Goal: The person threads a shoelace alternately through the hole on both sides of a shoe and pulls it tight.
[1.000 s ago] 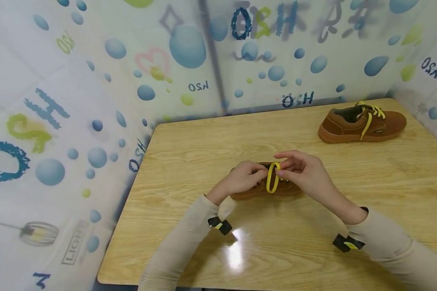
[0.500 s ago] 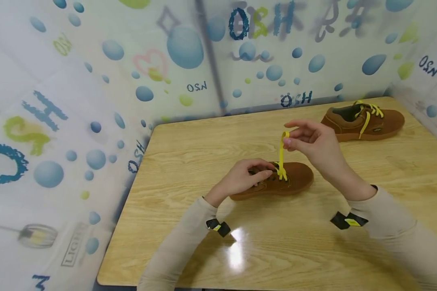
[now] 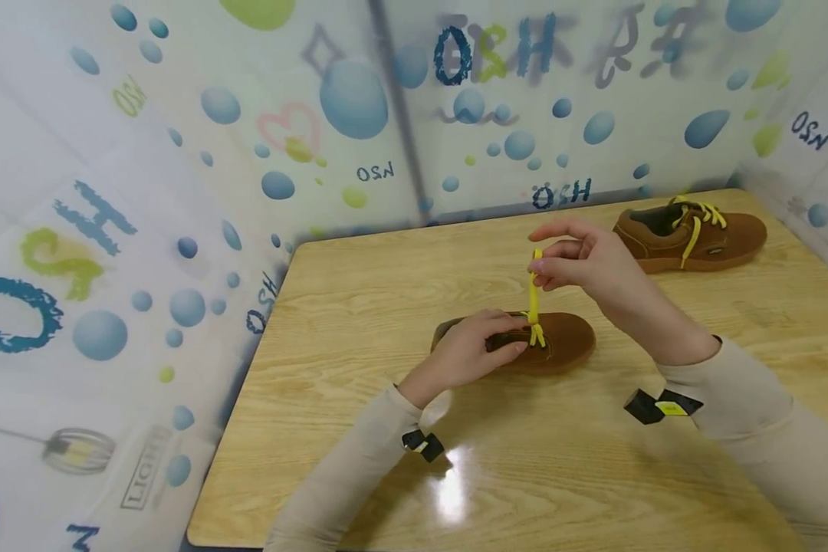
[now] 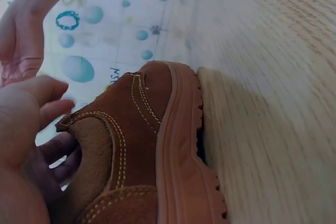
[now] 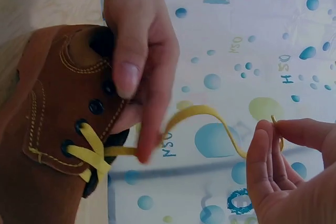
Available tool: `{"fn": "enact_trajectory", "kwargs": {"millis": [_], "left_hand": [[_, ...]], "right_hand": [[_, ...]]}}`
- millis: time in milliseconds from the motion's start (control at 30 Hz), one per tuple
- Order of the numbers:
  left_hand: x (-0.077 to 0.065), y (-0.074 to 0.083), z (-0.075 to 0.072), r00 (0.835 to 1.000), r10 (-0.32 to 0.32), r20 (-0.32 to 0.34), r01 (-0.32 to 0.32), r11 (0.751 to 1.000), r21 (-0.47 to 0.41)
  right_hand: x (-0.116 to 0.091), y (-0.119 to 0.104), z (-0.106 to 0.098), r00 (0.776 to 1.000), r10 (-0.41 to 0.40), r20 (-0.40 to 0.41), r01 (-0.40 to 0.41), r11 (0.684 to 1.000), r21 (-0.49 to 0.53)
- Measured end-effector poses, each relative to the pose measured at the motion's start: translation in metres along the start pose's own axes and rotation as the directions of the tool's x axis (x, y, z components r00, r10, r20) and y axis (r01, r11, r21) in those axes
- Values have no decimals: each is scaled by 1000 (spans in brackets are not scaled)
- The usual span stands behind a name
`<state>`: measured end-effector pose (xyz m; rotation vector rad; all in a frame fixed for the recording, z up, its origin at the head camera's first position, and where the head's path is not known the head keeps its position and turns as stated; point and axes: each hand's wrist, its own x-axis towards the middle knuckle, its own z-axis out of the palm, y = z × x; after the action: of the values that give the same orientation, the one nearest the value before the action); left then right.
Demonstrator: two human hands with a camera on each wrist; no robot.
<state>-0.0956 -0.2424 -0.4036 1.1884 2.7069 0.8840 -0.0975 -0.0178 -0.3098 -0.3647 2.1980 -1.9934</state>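
Observation:
A brown shoe (image 3: 573,337) with yellow stitching lies on the table, toe to the right. Its yellow shoelace (image 5: 199,109) crosses at the front eyelets and rises from there. My right hand (image 3: 589,264) pinches this lace between thumb and fingers above the shoe; in the right wrist view the lace hangs in a slack curve. My left hand (image 3: 465,345) is over the shoe's opening with thumb and index finger apart. A fingertip is right at the lace near the eyelets, and the thumb overlaps the eyelet flap. In the left wrist view its other fingers show behind the collar (image 4: 94,145).
A matching brown shoe (image 3: 727,238) with yellow laces stands at the back right of the wooden table (image 3: 359,284). Printed sheets (image 3: 269,184) hang behind the table and at its sides. A strapped wrist camera (image 3: 648,406) sits under the right sleeve.
My right hand has pulled the lace loop up and away from the shoe, then stayed raised with it. My left hand's fingers have straightened and moved slightly right over the lacing.

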Motion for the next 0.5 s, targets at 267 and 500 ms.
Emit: {"fn": "enact_trajectory", "kwargs": {"millis": [267, 500], "left_hand": [[2, 1, -1, 995, -96, 3, 96, 994, -53], [1, 1, -2, 988, -154, 2, 152, 972, -176]], "right_hand": [[-9, 29, 7, 994, 94, 52, -91, 994, -65], [-18, 67, 19, 992, 110, 54, -103, 987, -125]]}}
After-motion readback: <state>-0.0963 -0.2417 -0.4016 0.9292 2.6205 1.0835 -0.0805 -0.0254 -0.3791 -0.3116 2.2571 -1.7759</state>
